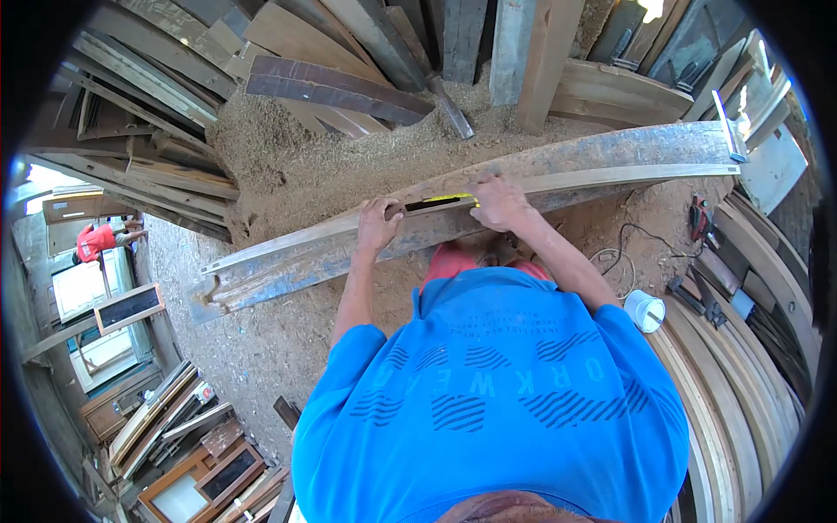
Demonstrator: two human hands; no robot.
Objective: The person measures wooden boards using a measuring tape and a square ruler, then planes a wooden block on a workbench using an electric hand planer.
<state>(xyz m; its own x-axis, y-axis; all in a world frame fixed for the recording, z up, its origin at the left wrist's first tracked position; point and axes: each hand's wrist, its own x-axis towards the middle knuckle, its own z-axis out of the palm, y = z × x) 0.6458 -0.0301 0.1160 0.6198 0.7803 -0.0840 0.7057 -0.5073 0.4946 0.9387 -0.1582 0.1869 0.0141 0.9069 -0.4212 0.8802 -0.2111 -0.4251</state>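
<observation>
A long pale wooden strip (593,180) lies along a worn, paint-marked plank (314,272) across the view in front of me. My left hand (378,225) is closed at the strip's edge, at the left end of a narrow black-and-yellow tool (432,206). My right hand (503,205) is closed at that tool's other end, with its fingers bent over the strip. The tool's exact kind is not clear, since both ends are partly hidden by my fingers. The hands are a short way apart.
Sawdust (305,174) is heaped beyond the plank, with a chisel-like tool (452,109) and stacked boards behind it. A white bucket (645,311), a cord (623,248) and a red-black power tool (699,218) lie at right. A person in red (94,242) is far left.
</observation>
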